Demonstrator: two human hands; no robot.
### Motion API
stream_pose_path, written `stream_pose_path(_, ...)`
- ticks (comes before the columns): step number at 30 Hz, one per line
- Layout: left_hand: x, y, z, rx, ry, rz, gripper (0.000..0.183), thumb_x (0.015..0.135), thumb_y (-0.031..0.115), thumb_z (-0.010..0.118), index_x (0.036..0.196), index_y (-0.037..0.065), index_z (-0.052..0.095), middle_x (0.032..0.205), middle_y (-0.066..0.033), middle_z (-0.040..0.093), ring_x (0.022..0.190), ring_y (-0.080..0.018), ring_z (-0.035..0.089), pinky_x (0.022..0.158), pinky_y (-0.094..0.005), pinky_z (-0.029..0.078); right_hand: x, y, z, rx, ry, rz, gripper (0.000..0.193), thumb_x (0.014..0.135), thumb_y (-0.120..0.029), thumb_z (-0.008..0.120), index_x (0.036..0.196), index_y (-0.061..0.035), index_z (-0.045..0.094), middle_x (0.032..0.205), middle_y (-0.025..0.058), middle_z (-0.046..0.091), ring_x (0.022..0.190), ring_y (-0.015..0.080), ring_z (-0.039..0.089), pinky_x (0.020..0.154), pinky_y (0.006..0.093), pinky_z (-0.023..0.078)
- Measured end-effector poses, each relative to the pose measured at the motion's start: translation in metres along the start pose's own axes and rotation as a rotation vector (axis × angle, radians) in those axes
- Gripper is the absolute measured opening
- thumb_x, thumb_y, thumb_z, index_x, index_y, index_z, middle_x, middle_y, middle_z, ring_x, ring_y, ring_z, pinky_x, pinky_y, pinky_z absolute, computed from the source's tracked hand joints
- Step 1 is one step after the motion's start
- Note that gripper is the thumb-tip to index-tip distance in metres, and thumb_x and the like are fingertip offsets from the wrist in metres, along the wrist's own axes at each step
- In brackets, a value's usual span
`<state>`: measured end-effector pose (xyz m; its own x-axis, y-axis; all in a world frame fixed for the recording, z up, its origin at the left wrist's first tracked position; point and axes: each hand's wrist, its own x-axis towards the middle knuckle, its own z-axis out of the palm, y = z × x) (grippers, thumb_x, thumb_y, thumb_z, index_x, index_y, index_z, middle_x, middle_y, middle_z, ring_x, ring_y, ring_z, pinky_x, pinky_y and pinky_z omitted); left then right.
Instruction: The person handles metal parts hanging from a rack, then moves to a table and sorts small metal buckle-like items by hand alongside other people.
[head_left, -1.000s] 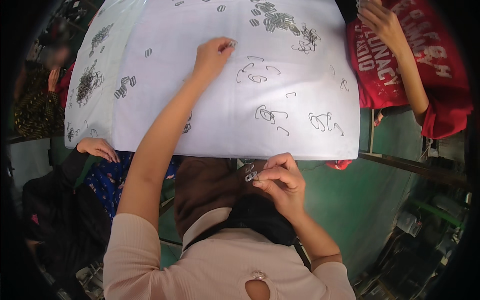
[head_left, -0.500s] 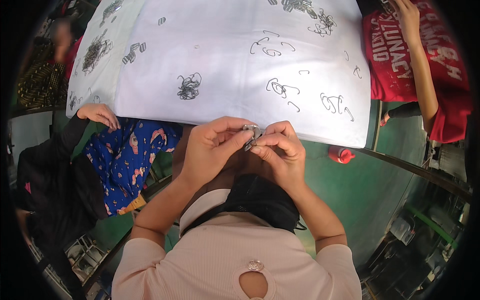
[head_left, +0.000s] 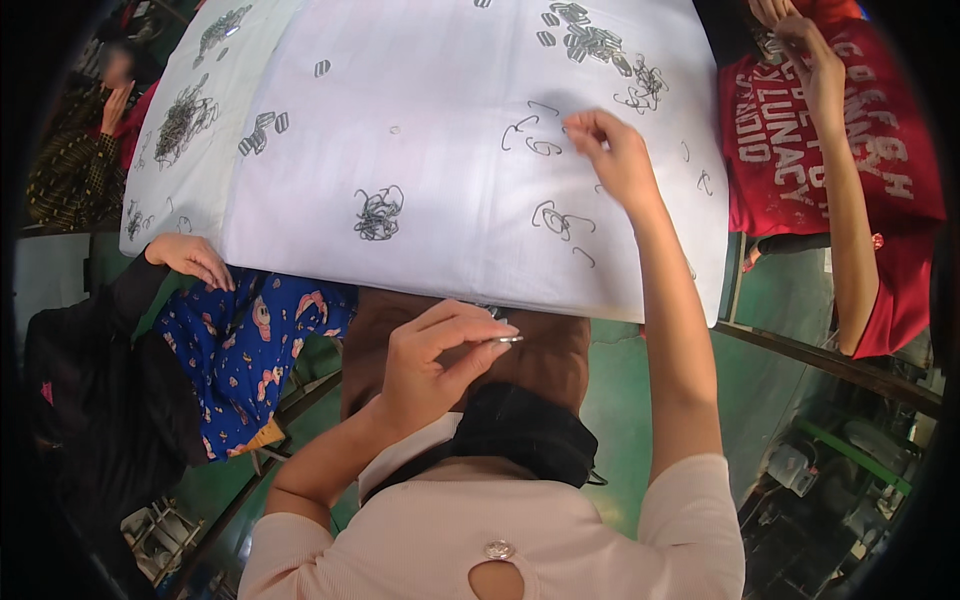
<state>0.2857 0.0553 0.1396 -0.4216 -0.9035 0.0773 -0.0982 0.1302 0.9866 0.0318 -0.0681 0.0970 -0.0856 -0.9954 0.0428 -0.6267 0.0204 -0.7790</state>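
Observation:
My left hand [head_left: 432,352], closed in a pinch in front of the table's near edge, holds a small shiny metal piece [head_left: 508,340] seen edge-on. More of the metal shows dimly just beyond its fingertips. My right hand [head_left: 615,155] reaches over the white-covered table [head_left: 440,120], slightly blurred, its fingers curled together. Its fingertips are beside a few loose bent wire hooks [head_left: 543,146]; whatever they pinch is too small to make out. Nearer to me lie more wire hooks [head_left: 553,222].
A tangled wire heap [head_left: 380,214] lies mid-table, slotted metal pieces [head_left: 592,44] at the far right, more [head_left: 262,132] at left. A co-worker's hand [head_left: 192,258] rests at the left corner; a person in a red shirt [head_left: 790,140] works at the right.
My right hand has left my left hand and moved forward and right over the table. My left hand has come slightly nearer to me, keeping the metal piece.

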Motion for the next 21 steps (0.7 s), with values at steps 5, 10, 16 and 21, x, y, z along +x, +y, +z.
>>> stream_pose_path(5, 0.003, 0.003, 0.0, -0.002, -0.051, -0.018, 0.018, 0.071, -0.006, 0.062, 0.087, 0.003, 0.065, 0.08, -0.0063, 0.059, 0.065, -0.0115, 0.056, 0.058, -0.021, 0.045, 0.067, 0.028, 0.018, -0.415, -0.143, 0.095, 0.012, 0.079, -0.015, 0.057, 0.084, -0.0045, 0.06, 0.081, 0.0086, 0.062, 0.077, 0.0211, 0.058, 0.069, 0.0314, 0.046)
stream_pose_path(10, 0.0, -0.005, 0.003, -0.037, -0.03, 0.0, 0.018, 0.07, -0.007, 0.063, 0.086, 0.002, 0.065, 0.08, -0.0062, 0.059, 0.064, -0.011, 0.056, 0.056, -0.0208, 0.045, 0.048, 0.036, -0.009, -0.319, -0.074, 0.043, 0.011, 0.079, -0.013, 0.057, 0.082, -0.0025, 0.058, 0.073, 0.0059, 0.057, 0.068, 0.0152, 0.052, 0.063, 0.0278, 0.042)
stream_pose_path(16, 0.0, -0.005, 0.004, -0.007, -0.066, -0.019, 0.019, 0.069, -0.009, 0.062, 0.085, 0.001, 0.065, 0.081, -0.0075, 0.059, 0.065, -0.0117, 0.056, 0.058, -0.021, 0.046, -0.067, 0.048, -0.099, 0.051, 0.198, 0.252, 0.015, 0.079, -0.011, 0.059, 0.09, -0.001, 0.06, 0.069, -0.0033, 0.053, 0.061, 0.004, 0.044, 0.055, 0.0174, 0.035)
stream_pose_path(21, -0.002, -0.007, 0.008, -0.05, -0.07, -0.062, 0.018, 0.071, -0.01, 0.06, 0.086, -0.002, 0.064, 0.083, -0.0086, 0.058, 0.07, -0.0115, 0.055, 0.06, -0.0209, 0.045, -0.152, 0.072, -0.124, -0.024, 0.363, 0.46, 0.011, 0.077, -0.007, 0.061, 0.083, 0.0023, 0.062, 0.065, 0.0012, 0.057, 0.059, 0.0068, 0.048, 0.055, 0.0206, 0.04)
